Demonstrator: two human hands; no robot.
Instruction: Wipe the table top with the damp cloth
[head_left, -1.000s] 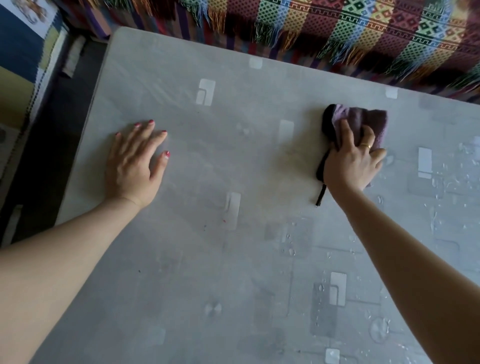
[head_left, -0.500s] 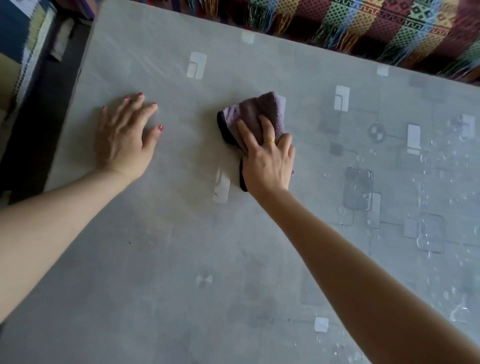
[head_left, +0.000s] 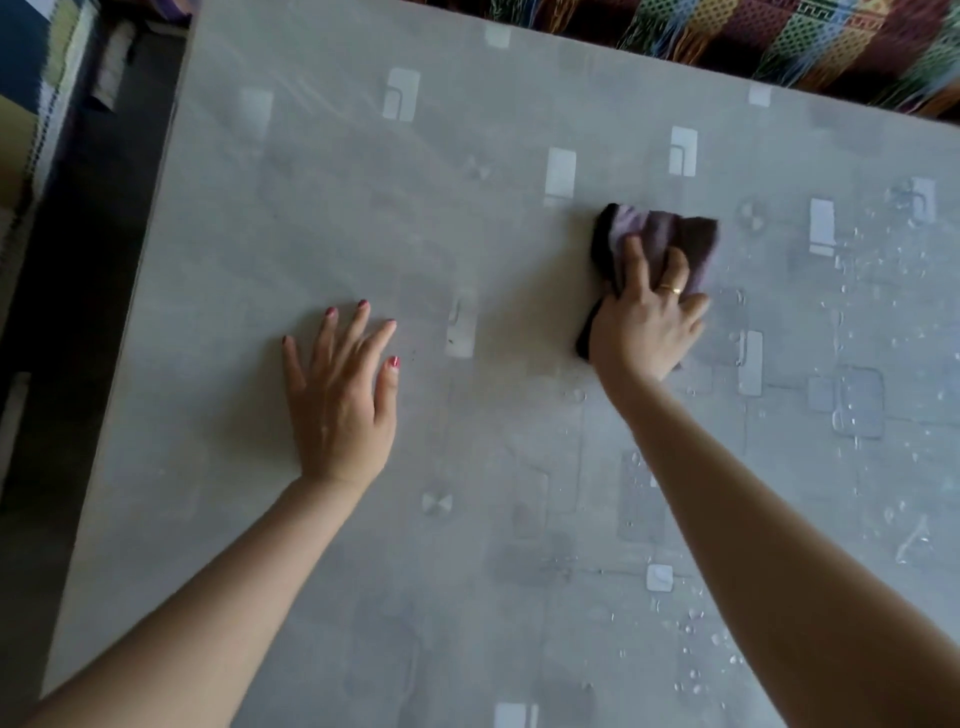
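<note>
A person leans over a grey table (head_left: 322, 218), seen from the head camera looking down along both bare arms. The right hand (head_left: 644, 332) presses a bunched purple cloth (head_left: 660, 234) flat against the table top, right of centre and toward the far edge; the fingers (head_left: 635, 265) lie spread over the cloth, pinning it down rather than curling round it, and a gold ring (head_left: 671, 289) shows on one of them. A dark edge of the cloth sticks out below the heel of that hand, on its left side. The left hand (head_left: 340, 395) lies open, palm down on the bare surface, fingers splayed, nails painted red, well apart from the cloth and holding nothing. The table's covering carries a pattern of pale squares and rectangles. Water droplets (head_left: 857, 270) bead across the covering to the right of the cloth and down toward the near right corner, while the surface to the left around the open hand looks dull and free of beads. A fringed, many-coloured woven throw (head_left: 779, 31) runs along the far edge of the table. Dark floor (head_left: 67, 270) shows down the left side.
</note>
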